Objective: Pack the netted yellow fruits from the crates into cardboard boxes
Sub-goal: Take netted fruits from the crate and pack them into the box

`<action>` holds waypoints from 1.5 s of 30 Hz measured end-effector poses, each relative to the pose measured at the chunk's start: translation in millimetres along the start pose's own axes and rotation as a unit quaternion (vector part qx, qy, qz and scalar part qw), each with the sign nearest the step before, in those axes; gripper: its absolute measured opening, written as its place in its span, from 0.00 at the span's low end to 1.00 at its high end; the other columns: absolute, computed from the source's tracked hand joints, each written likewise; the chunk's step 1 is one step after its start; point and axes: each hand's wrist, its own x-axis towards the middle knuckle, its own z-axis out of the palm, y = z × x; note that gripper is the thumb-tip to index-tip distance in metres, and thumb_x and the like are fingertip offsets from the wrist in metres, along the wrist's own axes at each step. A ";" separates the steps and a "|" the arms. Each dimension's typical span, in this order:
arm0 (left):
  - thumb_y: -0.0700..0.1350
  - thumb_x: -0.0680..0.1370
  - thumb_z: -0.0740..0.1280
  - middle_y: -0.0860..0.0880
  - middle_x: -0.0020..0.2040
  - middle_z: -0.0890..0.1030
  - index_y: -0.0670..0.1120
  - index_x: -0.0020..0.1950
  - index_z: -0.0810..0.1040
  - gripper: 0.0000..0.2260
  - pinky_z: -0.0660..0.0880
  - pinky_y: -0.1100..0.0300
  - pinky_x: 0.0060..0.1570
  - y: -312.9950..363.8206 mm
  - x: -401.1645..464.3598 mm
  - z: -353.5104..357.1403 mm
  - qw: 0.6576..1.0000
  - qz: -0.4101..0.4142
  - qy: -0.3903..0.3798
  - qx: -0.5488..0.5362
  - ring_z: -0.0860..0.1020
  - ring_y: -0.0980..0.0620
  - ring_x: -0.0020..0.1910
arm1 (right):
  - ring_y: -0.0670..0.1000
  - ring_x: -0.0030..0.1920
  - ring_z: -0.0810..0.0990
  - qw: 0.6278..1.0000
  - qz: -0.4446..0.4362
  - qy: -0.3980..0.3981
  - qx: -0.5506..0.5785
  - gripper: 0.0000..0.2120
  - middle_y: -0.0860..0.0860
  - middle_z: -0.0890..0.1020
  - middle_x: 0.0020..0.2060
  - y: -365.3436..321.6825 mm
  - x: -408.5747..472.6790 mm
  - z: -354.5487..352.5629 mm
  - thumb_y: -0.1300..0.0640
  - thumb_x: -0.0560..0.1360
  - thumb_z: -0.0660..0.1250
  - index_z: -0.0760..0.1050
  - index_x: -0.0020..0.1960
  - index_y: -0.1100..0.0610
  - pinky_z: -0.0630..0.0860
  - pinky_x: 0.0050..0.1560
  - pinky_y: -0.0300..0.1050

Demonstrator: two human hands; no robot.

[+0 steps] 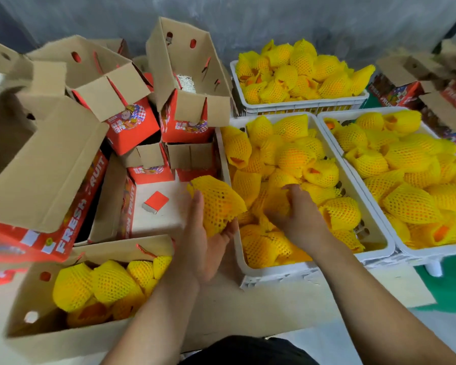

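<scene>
Left hand (208, 248): palm up, fingers curled loosely under one netted fruit (217, 204), cradling it from below just outside the left rim of the near crate (274, 272). The fruit's long axis runs from upper left to lower right, its open net end frayed toward the wrist.

Right hand (298, 217): reaching down into the near crate, fingers bent and buried among the netted fruits (295, 156); blur hides whether the grip has closed on one.

Open cardboard box (34, 299), lower left: several netted fruits lying in it, long axes mixed. Two further white crates (300, 104) of netted fruits stand beyond and to the right. Empty red-printed boxes (132, 127) are piled at left.
</scene>
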 end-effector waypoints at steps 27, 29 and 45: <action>0.62 0.78 0.67 0.61 0.61 0.73 0.59 0.69 0.74 0.20 0.74 0.55 0.58 186.2 -71.0 -251.0 0.797 -0.026 0.022 0.603 0.73 0.61 0.57 | 0.58 0.61 0.79 0.944 0.106 -0.280 -0.140 0.26 0.56 0.80 0.63 -212.3 -78.1 223.1 0.41 0.76 0.71 0.75 0.67 0.54 0.74 0.60 0.49; 0.64 0.73 0.69 0.57 0.54 0.80 0.54 0.57 0.79 0.18 0.78 0.54 0.56 188.0 -69.2 -251.4 0.799 -0.050 0.048 0.598 0.79 0.54 0.54 | 0.60 0.67 0.76 0.935 0.123 -0.301 -0.139 0.33 0.57 0.77 0.68 -216.0 -76.6 227.6 0.37 0.76 0.70 0.72 0.72 0.56 0.72 0.67 0.51; 0.47 0.87 0.56 0.41 0.69 0.74 0.42 0.70 0.74 0.16 0.71 0.50 0.68 200.2 -58.6 -249.5 0.683 -0.174 0.081 0.705 0.73 0.38 0.69 | 0.46 0.51 0.82 0.934 0.134 -0.178 0.280 0.31 0.48 0.83 0.51 -235.6 -114.4 218.4 0.46 0.67 0.78 0.69 0.65 0.47 0.78 0.44 0.40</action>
